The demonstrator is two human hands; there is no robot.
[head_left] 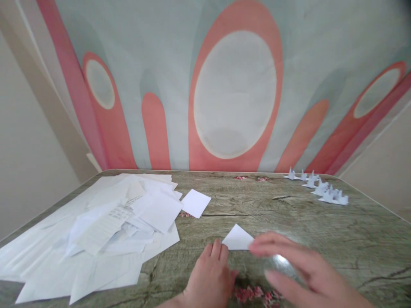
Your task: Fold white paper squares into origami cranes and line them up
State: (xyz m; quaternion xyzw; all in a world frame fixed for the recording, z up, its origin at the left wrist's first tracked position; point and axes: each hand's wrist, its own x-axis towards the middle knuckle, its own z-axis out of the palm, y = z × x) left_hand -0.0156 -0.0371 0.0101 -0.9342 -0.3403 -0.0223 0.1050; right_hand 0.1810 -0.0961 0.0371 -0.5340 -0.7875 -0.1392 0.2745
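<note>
A small white sheet of paper folded into a triangle [238, 238] lies on the wooden table, its point facing away from me. My left hand [212, 270] is at its left corner, with the fingers bent together and pressed down on that corner. Over the right corner hovers my right hand [297, 266], thumb and fingers apart and slightly blurred; whether a fingertip touches the paper I cannot tell. Beyond the triangle lies a flat white square of paper [196, 203].
A spread-out pile of white paper [105, 239], some of it printed, covers the left of the table [244, 201]. Several small folded paper figures [321, 188] stand at the far right. A patterned red and grey-green backdrop [180, 85] rises behind the table's far edge.
</note>
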